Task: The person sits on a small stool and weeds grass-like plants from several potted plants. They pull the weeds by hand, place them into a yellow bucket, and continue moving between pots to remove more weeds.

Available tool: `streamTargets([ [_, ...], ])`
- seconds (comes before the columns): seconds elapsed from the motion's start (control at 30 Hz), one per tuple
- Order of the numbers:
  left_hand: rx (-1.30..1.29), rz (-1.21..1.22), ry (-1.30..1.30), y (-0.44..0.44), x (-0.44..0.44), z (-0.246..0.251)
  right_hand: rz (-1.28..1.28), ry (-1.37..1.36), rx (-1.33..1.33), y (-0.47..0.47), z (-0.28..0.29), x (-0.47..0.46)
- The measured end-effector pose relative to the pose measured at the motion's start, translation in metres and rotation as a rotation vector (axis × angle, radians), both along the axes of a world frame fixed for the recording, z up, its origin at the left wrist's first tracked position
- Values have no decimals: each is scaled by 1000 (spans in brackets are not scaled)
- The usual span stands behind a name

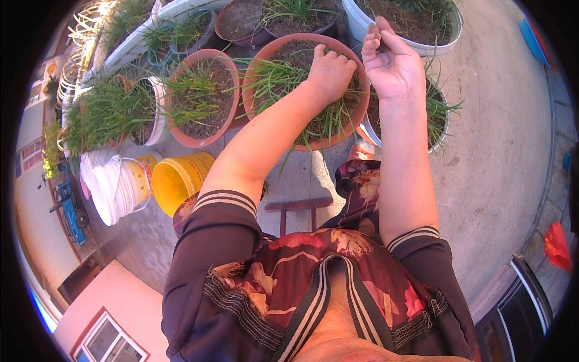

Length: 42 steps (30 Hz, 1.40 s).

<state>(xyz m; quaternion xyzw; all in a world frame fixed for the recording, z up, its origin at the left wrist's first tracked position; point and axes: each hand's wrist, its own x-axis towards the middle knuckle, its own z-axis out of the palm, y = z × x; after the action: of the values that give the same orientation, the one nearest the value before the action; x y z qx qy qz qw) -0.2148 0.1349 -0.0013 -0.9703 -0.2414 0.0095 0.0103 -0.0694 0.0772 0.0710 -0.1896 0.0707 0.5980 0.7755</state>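
A large round terracotta-coloured pot (249, 100) with dark soil and long green grass-like plants stands before me. Over its soil rests my left hand (331, 72), back up and fingers curled down among the plants; its fingertips are hidden, so what it grips cannot be told. My right hand (392, 61) is raised above the pot's right rim, palm turned towards me, its soil-darkened fingertips bent close together. Whether something thin is between those fingertips is too small to tell. Under my right forearm stands a white pot (448, 118) with similar green plants.
A smaller terracotta-coloured pot (237, 90) stands to the left, with a yellow bucket (181, 181) and stacked white buckets (111, 192) below. A white tub (454, 36) of soil is at the upper right. A low wooden stool (298, 205) stands between my legs.
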Motion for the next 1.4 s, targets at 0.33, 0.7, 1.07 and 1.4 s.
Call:
streamTargets([
  [0.33, -60, 259, -220, 28, -18, -7, 11, -3, 30, -1, -3, 5],
  [0.7, -181, -405, -219, -38, -18, -3, 4, 27, -22, 0, 4, -5],
  [1.07, -160, -219, -307, -58, -51, 23, -7, -1, -17, 2, -2, 3],
  [1.4, -270, 449, -301, -32, -137, 11, 43, 5, -10, 5, -7, 7],
])
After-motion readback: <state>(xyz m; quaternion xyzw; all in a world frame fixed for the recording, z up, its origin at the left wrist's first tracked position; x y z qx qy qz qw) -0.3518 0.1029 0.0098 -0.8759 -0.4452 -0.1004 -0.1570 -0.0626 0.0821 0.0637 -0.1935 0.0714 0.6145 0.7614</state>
